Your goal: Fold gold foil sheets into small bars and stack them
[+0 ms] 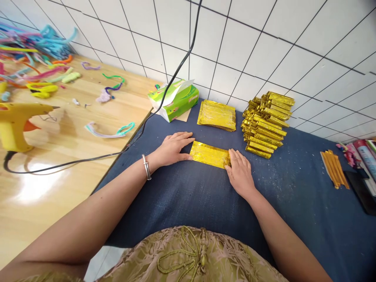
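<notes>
A gold foil sheet (210, 154) lies flat on the dark blue cloth (188, 199) in front of me. At its left end rests my left hand (173, 149), fingers extended, thumb and fingertips touching the edge. My right hand (241, 171) is at the right end, its fingertips on the sheet's edge, where the foil seems slightly raised. Behind the sheet is a flat stack of gold foil sheets (217, 115). A tall pile of folded gold strips (266, 125) stands behind and to the right of my right hand.
A green tissue box (179, 102) stands at the back. A black cable (176, 72) hangs across the left side. The wooden table (117, 98) holds a yellow glue gun (17, 121) and colourful pipe cleaners (44, 43). Orange-gold strips (335, 169) and a black phone (360, 192) lie far right.
</notes>
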### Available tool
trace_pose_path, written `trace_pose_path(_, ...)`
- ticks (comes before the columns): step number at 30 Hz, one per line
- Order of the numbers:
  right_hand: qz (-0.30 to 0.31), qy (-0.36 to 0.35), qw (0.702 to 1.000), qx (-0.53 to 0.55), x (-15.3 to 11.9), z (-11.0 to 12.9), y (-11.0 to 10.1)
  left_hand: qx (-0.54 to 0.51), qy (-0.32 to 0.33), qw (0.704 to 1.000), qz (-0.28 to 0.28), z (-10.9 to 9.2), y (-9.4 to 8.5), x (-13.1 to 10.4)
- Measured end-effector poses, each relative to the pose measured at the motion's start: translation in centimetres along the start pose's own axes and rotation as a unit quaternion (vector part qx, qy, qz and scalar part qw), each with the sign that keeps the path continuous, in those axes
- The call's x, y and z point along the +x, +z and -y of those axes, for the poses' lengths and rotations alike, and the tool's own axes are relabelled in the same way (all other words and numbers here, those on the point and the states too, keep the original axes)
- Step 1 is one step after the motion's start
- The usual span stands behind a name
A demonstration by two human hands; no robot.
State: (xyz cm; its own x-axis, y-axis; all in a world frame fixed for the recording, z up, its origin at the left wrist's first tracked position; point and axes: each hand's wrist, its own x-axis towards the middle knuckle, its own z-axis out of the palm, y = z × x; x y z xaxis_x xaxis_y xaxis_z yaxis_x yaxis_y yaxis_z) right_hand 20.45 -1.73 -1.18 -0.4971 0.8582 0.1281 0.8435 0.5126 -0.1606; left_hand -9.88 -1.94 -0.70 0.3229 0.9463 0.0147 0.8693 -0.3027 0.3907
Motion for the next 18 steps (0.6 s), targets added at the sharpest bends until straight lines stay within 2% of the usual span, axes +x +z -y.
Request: trace_pose_path(18,-0.071,-0.002,0.988,0.135,-0.07,-1.03,-0.17,-0.032,0.020,0.999,-0.020,0.02,-0.08,0.05)
